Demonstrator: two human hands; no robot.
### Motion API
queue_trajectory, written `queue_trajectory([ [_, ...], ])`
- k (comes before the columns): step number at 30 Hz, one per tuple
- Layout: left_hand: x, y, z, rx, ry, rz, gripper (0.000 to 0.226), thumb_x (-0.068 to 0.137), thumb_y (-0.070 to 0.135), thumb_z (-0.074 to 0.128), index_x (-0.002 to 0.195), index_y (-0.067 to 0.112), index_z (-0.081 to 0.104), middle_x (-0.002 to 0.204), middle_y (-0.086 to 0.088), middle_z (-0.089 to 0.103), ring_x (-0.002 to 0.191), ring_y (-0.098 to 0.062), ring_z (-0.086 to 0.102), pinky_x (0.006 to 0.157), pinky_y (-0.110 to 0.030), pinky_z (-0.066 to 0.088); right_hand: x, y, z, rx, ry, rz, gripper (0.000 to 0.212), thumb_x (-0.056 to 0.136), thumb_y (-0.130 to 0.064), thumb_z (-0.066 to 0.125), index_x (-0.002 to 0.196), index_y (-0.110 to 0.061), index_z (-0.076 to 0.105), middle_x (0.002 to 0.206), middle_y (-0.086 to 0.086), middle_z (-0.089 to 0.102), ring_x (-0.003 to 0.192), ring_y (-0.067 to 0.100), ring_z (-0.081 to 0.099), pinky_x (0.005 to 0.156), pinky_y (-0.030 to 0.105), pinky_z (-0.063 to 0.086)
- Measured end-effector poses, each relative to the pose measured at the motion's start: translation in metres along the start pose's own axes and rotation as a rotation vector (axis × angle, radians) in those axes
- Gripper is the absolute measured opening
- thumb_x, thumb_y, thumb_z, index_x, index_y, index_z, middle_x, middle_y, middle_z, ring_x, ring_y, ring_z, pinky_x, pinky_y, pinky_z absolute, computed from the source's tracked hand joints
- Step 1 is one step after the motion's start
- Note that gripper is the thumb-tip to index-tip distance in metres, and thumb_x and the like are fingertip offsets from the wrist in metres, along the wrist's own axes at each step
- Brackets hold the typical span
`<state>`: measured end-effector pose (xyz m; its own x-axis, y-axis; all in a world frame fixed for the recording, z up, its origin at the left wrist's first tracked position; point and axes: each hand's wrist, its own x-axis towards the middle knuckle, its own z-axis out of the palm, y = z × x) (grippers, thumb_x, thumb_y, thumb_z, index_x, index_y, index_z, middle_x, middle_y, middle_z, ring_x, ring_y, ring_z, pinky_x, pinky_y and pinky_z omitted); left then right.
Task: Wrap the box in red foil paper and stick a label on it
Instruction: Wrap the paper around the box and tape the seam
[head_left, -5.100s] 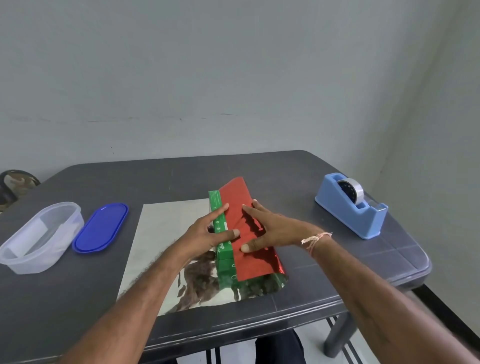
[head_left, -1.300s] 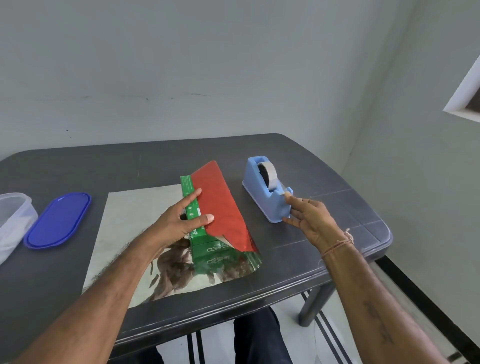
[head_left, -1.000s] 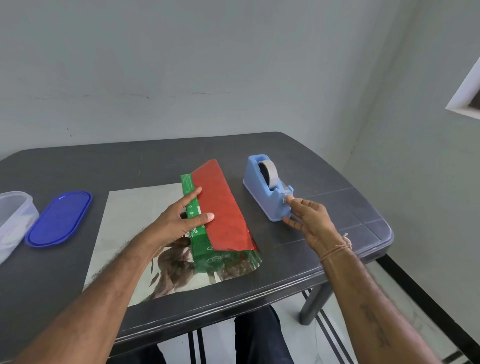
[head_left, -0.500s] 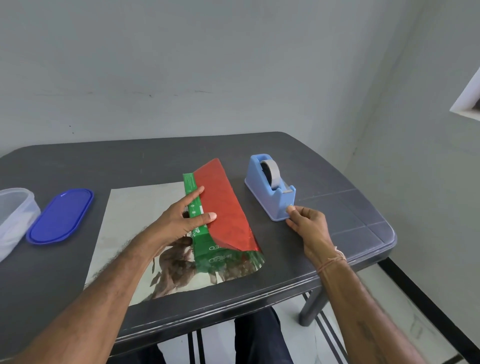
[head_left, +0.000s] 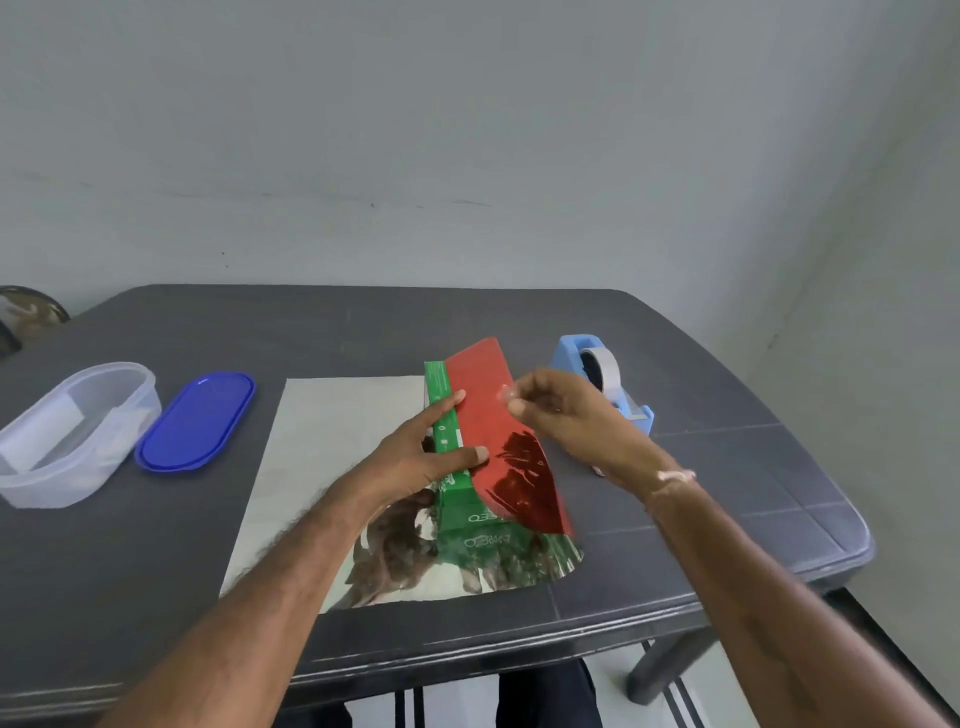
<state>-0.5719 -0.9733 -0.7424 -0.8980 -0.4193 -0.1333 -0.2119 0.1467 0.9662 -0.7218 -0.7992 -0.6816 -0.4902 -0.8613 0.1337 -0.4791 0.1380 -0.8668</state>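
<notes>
The right hand's (head_left: 563, 418) thumb and forefinger are pinched together on a small clear bit of tape (head_left: 506, 393), faint against the red behind it. The other fingers curl loosely. The pinch hangs over the upper part of the red foil flap; I cannot tell whether the tape touches it.

The left hand (head_left: 410, 457) clamps the box (head_left: 458, 501). Its thumb presses the flap's edge down onto the box top and its fingers lie nearly straight along the box's left side.

The green box lies lengthwise on the foil (head_left: 337, 447), near the sheet's right edge. The foil lies silver side up on the table (head_left: 467, 319), and its right part is folded up over the box, red side out.

A blue dispenser (head_left: 574, 353) stands just behind the right hand. Well to the left lie a blue lid (head_left: 197, 421) and, beside it, a clear tub (head_left: 31, 467) with white paper inside.
</notes>
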Motion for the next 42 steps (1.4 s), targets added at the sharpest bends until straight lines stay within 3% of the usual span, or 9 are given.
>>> queue_trajectory([
  [2,0.000,0.001,0.001,-0.002,0.001,0.002,0.088,0.074,0.044,0.087,0.149,0.052,0.040,0.134,0.008,0.063,0.118,-0.014,0.065,0.104,-0.038,0.053,0.021,0.002,0.002,-0.072,-0.089,-0.009,0.009,0.098,-0.021,0.071,0.101,-0.013,0.070,0.110,0.007,0.076,0.105,0.023,0.072,0.097,0.035,0.057],
  [5,0.002,0.000,0.001,-0.003,0.011,0.022,0.084,0.079,0.038,0.086,0.149,0.048,0.041,0.126,0.006,0.069,0.114,-0.015,0.068,0.100,-0.039,0.056,0.043,-0.003,0.006,-0.220,-0.189,-0.037,0.007,0.097,-0.017,0.072,0.099,-0.011,0.071,0.095,0.004,0.073,0.087,0.014,0.067,0.086,0.028,0.054],
  [8,0.007,-0.004,-0.001,0.000,0.011,0.026,0.088,0.074,0.046,0.089,0.148,0.049,0.041,0.127,0.003,0.069,0.114,-0.017,0.069,0.095,-0.040,0.059,0.058,-0.004,0.010,-0.287,-0.224,-0.032,0.009,0.096,-0.016,0.072,0.099,-0.007,0.072,0.099,0.010,0.075,0.080,0.008,0.062,0.078,0.021,0.050],
  [11,0.012,-0.009,-0.002,0.021,0.027,0.036,0.097,0.059,0.065,0.090,0.142,0.058,0.042,0.136,0.002,0.062,0.120,-0.019,0.064,0.097,-0.041,0.058,0.068,0.001,0.014,-0.316,-0.249,-0.029,0.007,0.094,-0.015,0.074,0.098,-0.010,0.073,0.102,0.000,0.076,0.073,0.004,0.061,0.078,0.023,0.052],
  [15,0.016,-0.013,-0.001,0.012,0.033,0.055,0.100,0.057,0.064,0.090,0.144,0.056,0.041,0.137,0.003,0.059,0.119,-0.016,0.064,0.095,-0.039,0.059,0.074,0.008,0.018,-0.334,-0.239,-0.034,0.005,0.090,-0.017,0.077,0.095,-0.016,0.074,0.103,-0.001,0.077,0.077,0.009,0.058,0.085,0.038,0.054],
  [21,0.017,-0.016,-0.003,0.012,0.025,0.074,0.102,0.059,0.062,0.089,0.147,0.052,0.040,0.137,0.003,0.060,0.119,-0.014,0.064,0.095,-0.039,0.059,0.075,0.011,0.025,-0.370,-0.200,-0.045,0.007,0.087,-0.020,0.080,0.088,-0.024,0.075,0.098,-0.006,0.078,0.077,0.007,0.062,0.090,0.043,0.055],
  [30,0.020,-0.017,-0.002,-0.002,0.029,0.086,0.097,0.059,0.062,0.088,0.143,0.057,0.041,0.138,0.003,0.059,0.119,-0.013,0.063,0.094,-0.038,0.060,0.070,0.008,0.029,-0.413,-0.151,-0.091,0.005,0.086,-0.020,0.081,0.089,-0.019,0.077,0.083,-0.017,0.070,0.072,-0.013,0.058,0.073,0.014,0.040],
  [38,0.022,-0.021,-0.003,0.012,0.034,0.075,0.101,0.057,0.068,0.088,0.144,0.059,0.038,0.142,0.003,0.056,0.125,-0.018,0.060,0.099,-0.042,0.057,0.068,0.009,0.032,-0.431,-0.125,-0.121,0.008,0.085,-0.021,0.083,0.091,-0.020,0.078,0.095,-0.007,0.074,0.077,-0.011,0.058,0.072,0.011,0.040],
  [42,0.021,-0.019,-0.002,-0.004,0.028,0.084,0.098,0.059,0.064,0.088,0.144,0.056,0.041,0.139,0.005,0.059,0.123,-0.017,0.061,0.100,-0.042,0.057,0.068,0.013,0.032,-0.463,-0.097,-0.123,0.015,0.084,-0.028,0.084,0.097,-0.028,0.077,0.103,-0.003,0.065,0.089,0.002,0.060,0.078,0.018,0.045],
])
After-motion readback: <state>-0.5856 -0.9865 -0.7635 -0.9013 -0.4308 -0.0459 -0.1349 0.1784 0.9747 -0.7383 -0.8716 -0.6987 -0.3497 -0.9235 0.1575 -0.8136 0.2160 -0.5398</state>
